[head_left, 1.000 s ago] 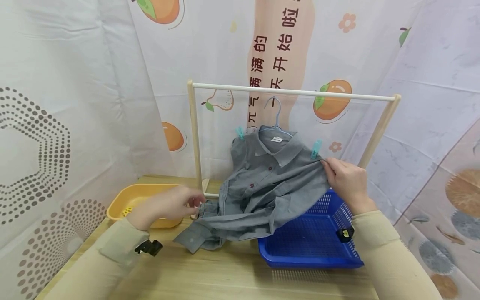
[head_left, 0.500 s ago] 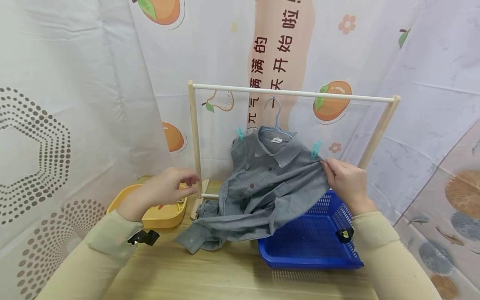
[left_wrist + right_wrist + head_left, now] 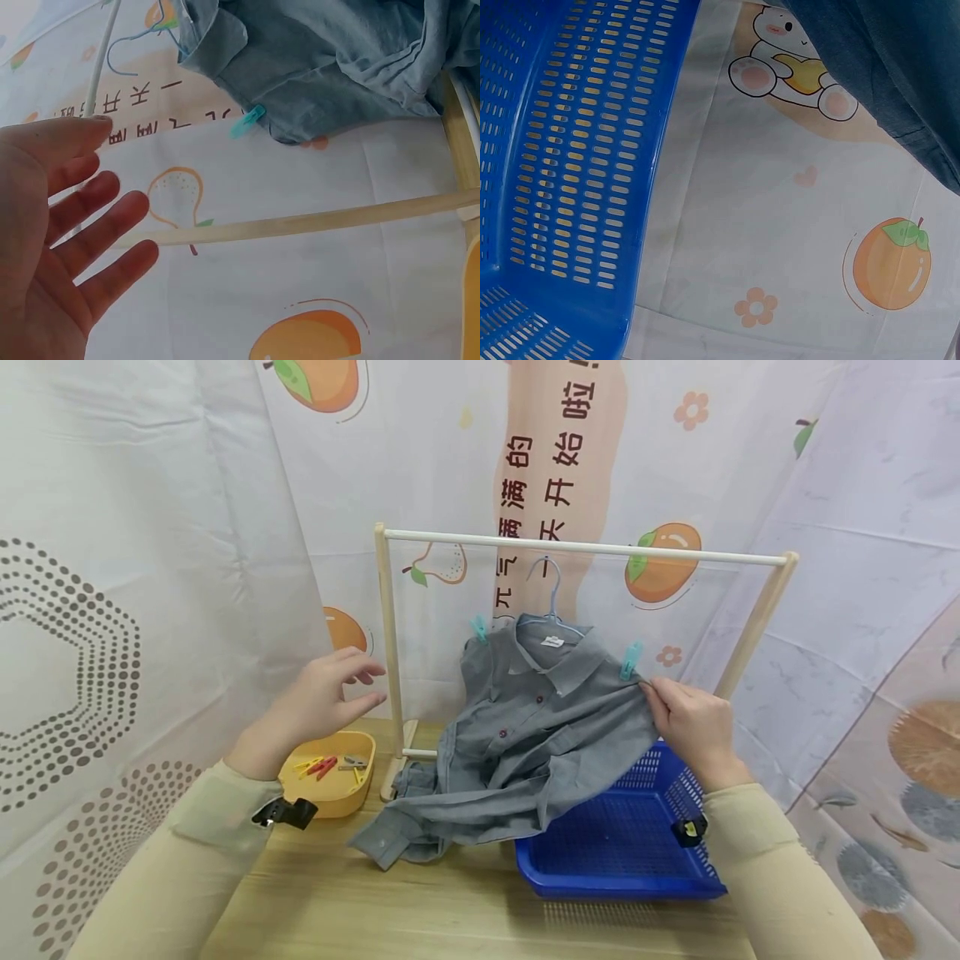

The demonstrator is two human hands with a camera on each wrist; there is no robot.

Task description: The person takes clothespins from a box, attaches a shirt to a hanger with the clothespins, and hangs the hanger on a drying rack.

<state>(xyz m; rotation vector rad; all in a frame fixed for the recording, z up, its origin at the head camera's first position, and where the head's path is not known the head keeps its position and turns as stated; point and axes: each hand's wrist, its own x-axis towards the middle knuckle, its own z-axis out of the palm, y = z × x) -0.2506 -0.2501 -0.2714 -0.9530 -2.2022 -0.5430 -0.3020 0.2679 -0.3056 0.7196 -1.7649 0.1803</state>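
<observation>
A grey-blue button shirt (image 3: 517, 727) is on a light blue hanger (image 3: 554, 593), its hook below the rack's bar. Teal clothespins sit at both shoulders, one clothespin (image 3: 480, 627) on the left and another clothespin (image 3: 631, 661) on the right. My right hand (image 3: 692, 720) pinches the shirt's right shoulder just outside that clothespin. In the air left of the rack's post is my left hand (image 3: 318, 697), fingers spread and loosely bent, holding nothing. The left wrist view shows the palm and the shirt (image 3: 322, 67) beyond it. The right hand itself is outside the right wrist view.
The drying rack (image 3: 585, 546) stands over the wooden table (image 3: 360, 902). A yellow basin (image 3: 330, 797) with several clothespins (image 3: 322, 767) lies below my left hand. Under the shirt's right side is a blue perforated basket (image 3: 622, 843). Printed curtains (image 3: 450, 460) enclose the table.
My left hand has drawn back from the shirt's lower left side and risen up and left, uncovering the basin's clothespins. My right hand keeps its grip on the shoulder.
</observation>
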